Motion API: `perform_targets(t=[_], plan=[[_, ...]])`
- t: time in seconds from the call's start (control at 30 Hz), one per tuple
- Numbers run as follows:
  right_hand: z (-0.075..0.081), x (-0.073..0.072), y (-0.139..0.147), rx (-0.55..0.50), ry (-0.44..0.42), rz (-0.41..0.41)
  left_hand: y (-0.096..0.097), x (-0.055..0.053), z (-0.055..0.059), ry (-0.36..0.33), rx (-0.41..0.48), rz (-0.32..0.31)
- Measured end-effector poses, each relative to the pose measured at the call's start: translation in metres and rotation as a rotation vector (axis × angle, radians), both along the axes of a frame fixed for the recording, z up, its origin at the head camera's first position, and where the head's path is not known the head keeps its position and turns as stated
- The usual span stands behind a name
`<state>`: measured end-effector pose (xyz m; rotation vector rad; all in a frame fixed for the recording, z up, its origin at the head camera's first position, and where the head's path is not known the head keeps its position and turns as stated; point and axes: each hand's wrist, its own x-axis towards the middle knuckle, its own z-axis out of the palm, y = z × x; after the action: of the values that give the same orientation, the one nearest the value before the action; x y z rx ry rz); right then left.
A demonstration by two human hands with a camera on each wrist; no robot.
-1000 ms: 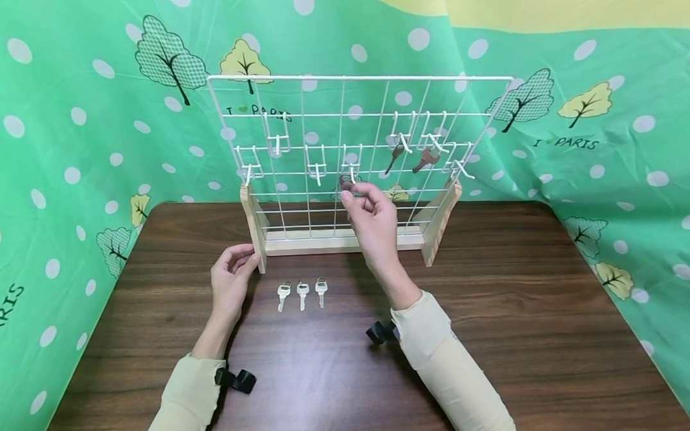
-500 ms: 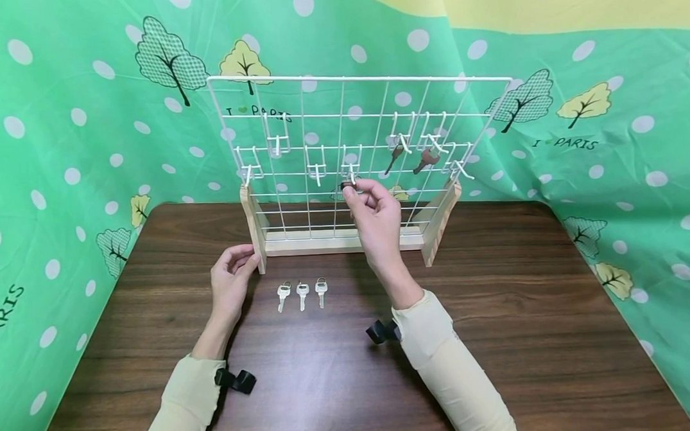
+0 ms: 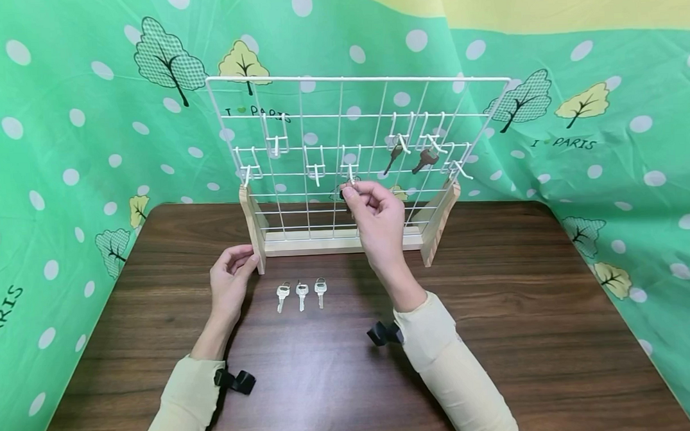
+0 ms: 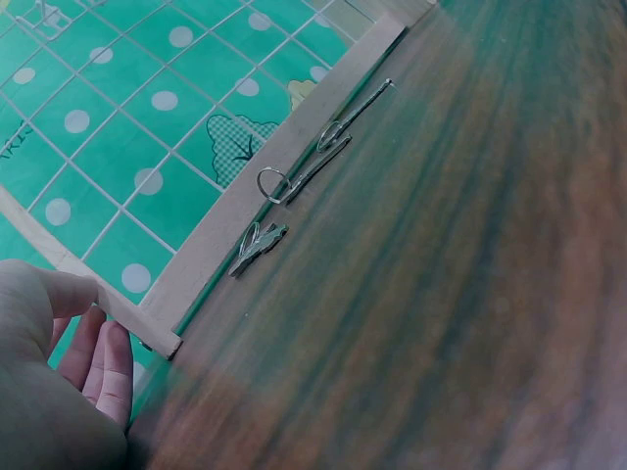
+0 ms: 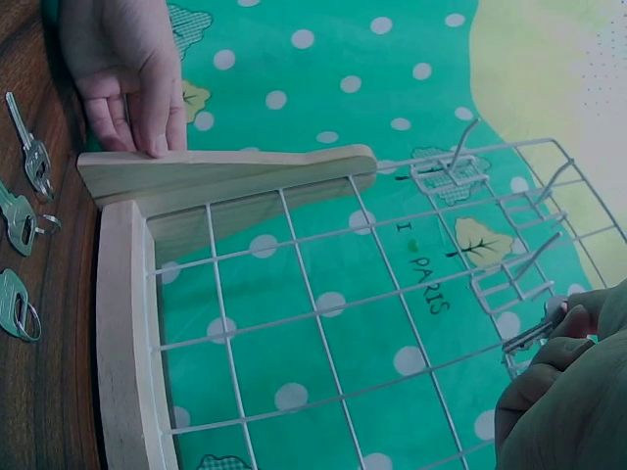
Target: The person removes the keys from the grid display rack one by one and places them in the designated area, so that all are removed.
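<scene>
My left hand (image 3: pixel 229 278) pinches the front edge of the left wooden side panel (image 3: pixel 253 229) of a white wire grid rack (image 3: pixel 359 78). In the left wrist view, the thumb and fingers are at the panel's end. A key (image 5: pixel 534 338) is pinched between the thumb and fingers of my right hand (image 3: pixel 380 220), just below a hook (image 3: pixel 351 170) in the middle of the grid; in the head view the fingers mostly hide it. Two dark keys, one thin (image 3: pixel 394 157) and one wider (image 3: pixel 426 160), hang from hooks on the right. Three silver keys (image 3: pixel 302 296) with rings lie on the table before the rack.
Several other white hooks (image 3: pixel 316 170) are on the grid, one of them far right (image 3: pixel 458 168). The brown wooden table (image 3: pixel 529 336) ends close behind the rack, where a green dotted cloth (image 3: pixel 77 182) hangs. Black straps with cameras (image 3: pixel 235 380) sit on both wrists.
My right hand has drifted slightly down and to the right with the key, a little away from the middle hook. My left hand has stayed on the side panel.
</scene>
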<state>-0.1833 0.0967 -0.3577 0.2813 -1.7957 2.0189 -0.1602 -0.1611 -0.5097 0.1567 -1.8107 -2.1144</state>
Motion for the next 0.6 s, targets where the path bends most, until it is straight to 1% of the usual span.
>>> perform_targets(t=[0.4,0.6], plan=[[0.0053,0.0078,0.0037,0.049,0.002,-0.001,0.0008,0.0010,0.0015,-0.017,-0.007,0.004],[0.0077,0.0101,0.0051,0.051,-0.001,-0.001,0.0008,0.0015,0.0021,-0.020,-0.005,-0.002]])
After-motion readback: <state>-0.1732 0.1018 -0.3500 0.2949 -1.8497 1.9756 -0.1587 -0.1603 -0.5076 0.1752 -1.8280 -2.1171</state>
